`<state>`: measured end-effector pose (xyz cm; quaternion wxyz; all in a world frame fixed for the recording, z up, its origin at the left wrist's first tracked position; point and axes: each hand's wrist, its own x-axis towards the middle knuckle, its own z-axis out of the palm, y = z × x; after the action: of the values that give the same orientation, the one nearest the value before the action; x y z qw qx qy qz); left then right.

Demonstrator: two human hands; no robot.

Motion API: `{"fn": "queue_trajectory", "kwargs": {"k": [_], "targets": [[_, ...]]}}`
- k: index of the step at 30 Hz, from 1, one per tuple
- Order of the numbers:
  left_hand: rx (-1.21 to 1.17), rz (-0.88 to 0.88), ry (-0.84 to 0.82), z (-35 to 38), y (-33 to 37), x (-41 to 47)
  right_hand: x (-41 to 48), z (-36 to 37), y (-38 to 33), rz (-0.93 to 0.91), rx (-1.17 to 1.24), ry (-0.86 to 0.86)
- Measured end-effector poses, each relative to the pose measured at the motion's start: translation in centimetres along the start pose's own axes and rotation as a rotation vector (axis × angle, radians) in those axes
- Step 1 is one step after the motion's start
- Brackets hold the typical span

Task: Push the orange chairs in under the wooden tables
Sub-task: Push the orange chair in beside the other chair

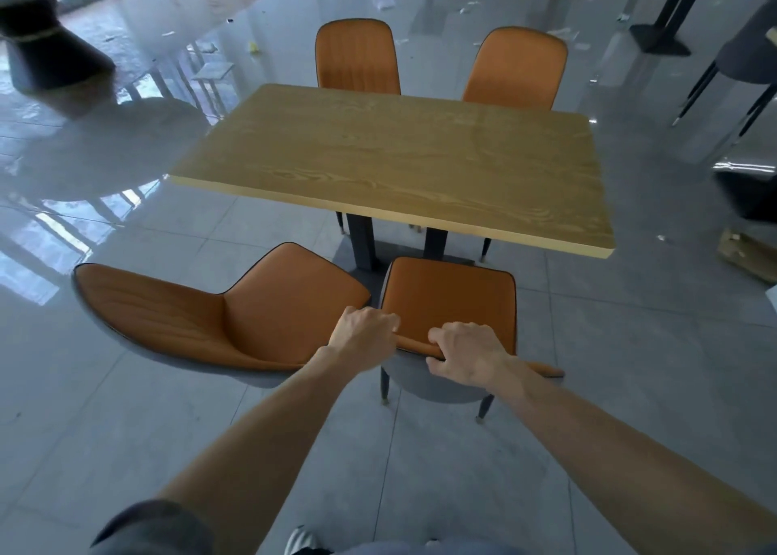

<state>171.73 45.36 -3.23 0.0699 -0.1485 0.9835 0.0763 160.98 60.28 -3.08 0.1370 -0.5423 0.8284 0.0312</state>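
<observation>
A wooden table [391, 163] stands in the middle of a glossy grey tile floor. Two orange chairs, one on the left [357, 56] and one on the right [517, 68], stand at its far side. On the near side, an orange chair [450, 298] faces the table, its seat in front of the table edge. My left hand [363, 331] and my right hand [462, 357] both grip the top edge of its backrest. Another orange chair [210, 314] stands to its left, turned sideways and away from the table.
A dark round pedestal base [46, 45] sits at the far left. Dark table legs [668, 20] and a grey chair [744, 62] stand at the far right. A cardboard piece [748, 256] lies on the floor at the right. Litter is scattered on the far floor.
</observation>
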Motion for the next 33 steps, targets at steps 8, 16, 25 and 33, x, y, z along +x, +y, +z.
{"fn": "queue_trajectory", "kwargs": {"k": [8, 16, 25, 33], "targets": [[0.047, 0.003, 0.049, -1.9, -12.5, -4.2, 7.1, -1.6, -11.7, 0.027, 0.033, 0.108], [-0.001, 0.061, 0.024, -4.5, -28.7, -10.3, 14.6, -1.3, -27.2, 0.056, 0.073, 0.078], [-0.112, 0.094, -0.172, -6.0, -44.0, -13.2, 20.5, -1.1, -38.2, 0.07, 0.171, 0.04], [0.201, 0.144, -0.341, -2.7, -50.4, -12.1, 24.9, 1.2, -43.8, 0.174, 0.189, -0.056]]}}
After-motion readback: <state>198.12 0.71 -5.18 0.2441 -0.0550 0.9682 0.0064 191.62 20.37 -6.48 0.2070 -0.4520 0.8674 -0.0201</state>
